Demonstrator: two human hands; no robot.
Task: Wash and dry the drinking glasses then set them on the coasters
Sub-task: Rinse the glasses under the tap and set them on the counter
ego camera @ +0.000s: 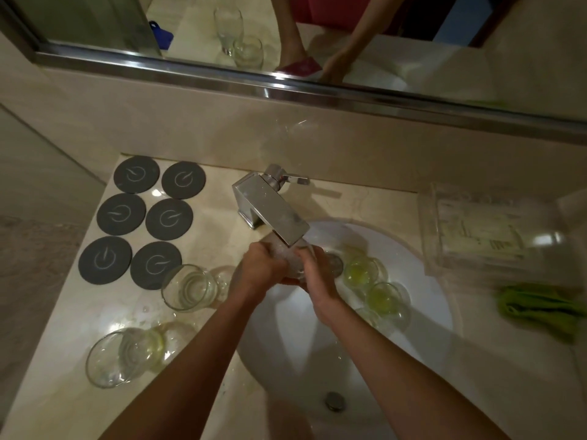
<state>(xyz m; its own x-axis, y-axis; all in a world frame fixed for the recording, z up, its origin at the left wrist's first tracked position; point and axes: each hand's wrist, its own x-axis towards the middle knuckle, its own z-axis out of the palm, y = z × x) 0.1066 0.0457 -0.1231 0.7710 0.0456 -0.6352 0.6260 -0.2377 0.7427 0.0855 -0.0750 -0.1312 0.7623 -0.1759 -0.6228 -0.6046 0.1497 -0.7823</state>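
Under the chrome tap point(270, 208), both hands hold one clear drinking glass point(290, 255) over the white sink point(422, 281). My left hand point(260, 271) grips it from the left and my right hand point(317, 277) grips it from the right. Two clear glasses stand on the counter to the left, one near the coasters point(189, 287) and one closer to me point(122, 358). Three glasses with yellowish liquid point(365, 269) lie in the sink's right side. Several dark round coasters point(144, 222), all bare, sit in two columns at the far left.
A green cloth point(540, 308) lies on the counter at the right, with a clear plastic container point(482, 230) behind it. A mirror with a metal frame point(286, 87) runs along the back wall. The sink's overflow hole point(333, 401) is near me.
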